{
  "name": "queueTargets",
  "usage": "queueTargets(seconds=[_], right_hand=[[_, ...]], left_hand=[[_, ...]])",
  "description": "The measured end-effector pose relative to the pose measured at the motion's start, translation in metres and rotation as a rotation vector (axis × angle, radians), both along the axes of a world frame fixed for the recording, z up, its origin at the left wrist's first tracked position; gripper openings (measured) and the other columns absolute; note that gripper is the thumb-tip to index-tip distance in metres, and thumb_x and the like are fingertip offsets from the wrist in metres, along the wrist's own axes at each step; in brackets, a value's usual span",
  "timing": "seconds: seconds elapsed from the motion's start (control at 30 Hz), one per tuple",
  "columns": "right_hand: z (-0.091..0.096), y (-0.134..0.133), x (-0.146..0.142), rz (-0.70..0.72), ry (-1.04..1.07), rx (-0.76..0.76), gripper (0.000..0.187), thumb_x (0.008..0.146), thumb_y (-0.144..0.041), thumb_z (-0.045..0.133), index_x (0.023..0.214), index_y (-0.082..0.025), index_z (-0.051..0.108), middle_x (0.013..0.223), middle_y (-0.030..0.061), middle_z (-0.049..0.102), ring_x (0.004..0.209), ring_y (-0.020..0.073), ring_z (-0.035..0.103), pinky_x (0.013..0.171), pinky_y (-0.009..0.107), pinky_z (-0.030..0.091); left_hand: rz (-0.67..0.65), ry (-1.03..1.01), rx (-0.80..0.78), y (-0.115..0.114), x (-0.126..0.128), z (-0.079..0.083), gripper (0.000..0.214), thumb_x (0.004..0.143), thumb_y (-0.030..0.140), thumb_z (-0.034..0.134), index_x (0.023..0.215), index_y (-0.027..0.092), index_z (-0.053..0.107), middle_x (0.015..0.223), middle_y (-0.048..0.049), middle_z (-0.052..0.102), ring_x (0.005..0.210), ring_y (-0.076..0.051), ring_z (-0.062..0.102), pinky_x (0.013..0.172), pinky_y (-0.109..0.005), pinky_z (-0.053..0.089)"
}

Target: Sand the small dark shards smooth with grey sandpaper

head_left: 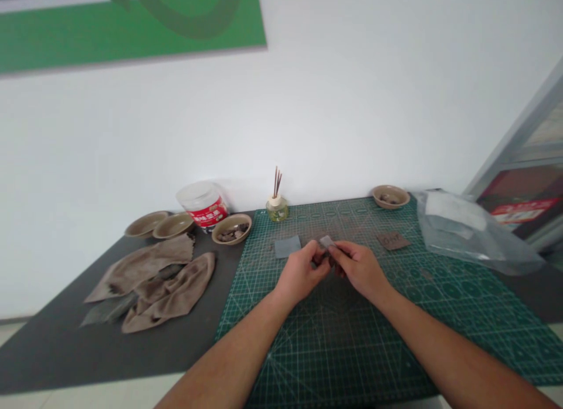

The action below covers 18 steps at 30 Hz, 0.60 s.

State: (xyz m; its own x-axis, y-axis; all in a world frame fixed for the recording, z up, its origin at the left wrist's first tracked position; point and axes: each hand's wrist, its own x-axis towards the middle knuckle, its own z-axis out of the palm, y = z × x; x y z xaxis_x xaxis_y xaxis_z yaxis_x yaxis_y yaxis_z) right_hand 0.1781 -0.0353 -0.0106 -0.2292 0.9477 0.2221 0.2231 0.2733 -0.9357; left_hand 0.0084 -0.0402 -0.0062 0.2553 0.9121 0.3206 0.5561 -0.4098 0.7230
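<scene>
White wall (pixel 132 133) with a green panel (pixel 88 39) rises behind a dark grey desk (pixel 88 356), across which a green cutting mat (pixel 334 362) is laid. From the head view, a small grey piece (pixel 326 242) is seen above the middle of the mat, pinched between the thumb and fingers of the right hand (pixel 358 270). The left hand (pixel 301 273) is brought in against it with its fingers curled; whether the piece is gripped by that hand too cannot be told, as it is partly hidden. Fine fingertip handling appears to be in hand, and close, steady control seems called for. A square grey sheet (pixel 287 246) lies on the mat just left of the hands, with a brown rough-edged piece (pixel 393 240) to their right. A bowl of dark chips (pixel 243 220) is set beside the mat, and a tan bowl (pixel 390 190) at its far edge. Two shallow bowls (pixel 145 224), brown cloths (pixel 169 291), a red-labelled tub (pixel 203 205), a reed diffuser (pixel 277 208) and a clear plastic bag (pixel 470 233) are placed around it.
</scene>
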Motion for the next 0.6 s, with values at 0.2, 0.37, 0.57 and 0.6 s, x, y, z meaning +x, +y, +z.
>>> queueTargets(seconds=[0.2,0.37,0.57,0.6], right_hand=[[-0.0012,0.0008,-0.0007,0.002,0.027,-0.003,0.03,0.092,-0.045,0.053,0.095,-0.023,0.074,0.06,-0.0012,0.063,0.049,0.0148,0.057,0.047,0.025,0.042],[0.0003,-0.0006,-0.0007,-0.005,0.026,0.018,0.03,0.092,-0.045,0.052,0.092,-0.023,0.073,0.065,-0.0005,0.065,0.051,0.0152,0.058,0.049,0.025,0.043],[0.0056,-0.0058,0.0006,-0.056,-0.079,0.154,0.026,0.093,-0.039,0.052,0.085,-0.023,0.071,0.066,-0.0004,0.067,0.058,0.0163,0.061,0.057,0.026,0.043],[0.0055,-0.0052,0.0012,-0.056,-0.089,0.16,0.026,0.093,-0.039,0.052,0.085,-0.023,0.071,0.067,-0.0001,0.067,0.059,0.0164,0.061,0.058,0.026,0.043]], left_hand=[[-0.006,-0.021,-0.003,0.0005,-0.0002,-0.0009,0.019,0.084,0.029,0.058,0.072,0.019,0.048,0.065,0.005,0.052,0.06,-0.01,0.047,0.056,-0.022,0.034],[-0.023,-0.049,0.004,-0.0005,0.0011,-0.0002,0.015,0.083,0.026,0.059,0.072,0.019,0.05,0.067,0.0041,0.056,0.062,-0.011,0.051,0.059,-0.022,0.037],[-0.025,-0.126,-0.011,-0.0001,-0.0004,0.0015,0.016,0.086,0.029,0.057,0.075,0.019,0.051,0.071,0.0021,0.06,0.066,-0.012,0.054,0.062,-0.024,0.04],[-0.019,-0.121,-0.01,-0.0001,-0.001,0.0019,0.016,0.086,0.029,0.057,0.075,0.019,0.051,0.071,0.0022,0.059,0.066,-0.012,0.054,0.062,-0.024,0.04]])
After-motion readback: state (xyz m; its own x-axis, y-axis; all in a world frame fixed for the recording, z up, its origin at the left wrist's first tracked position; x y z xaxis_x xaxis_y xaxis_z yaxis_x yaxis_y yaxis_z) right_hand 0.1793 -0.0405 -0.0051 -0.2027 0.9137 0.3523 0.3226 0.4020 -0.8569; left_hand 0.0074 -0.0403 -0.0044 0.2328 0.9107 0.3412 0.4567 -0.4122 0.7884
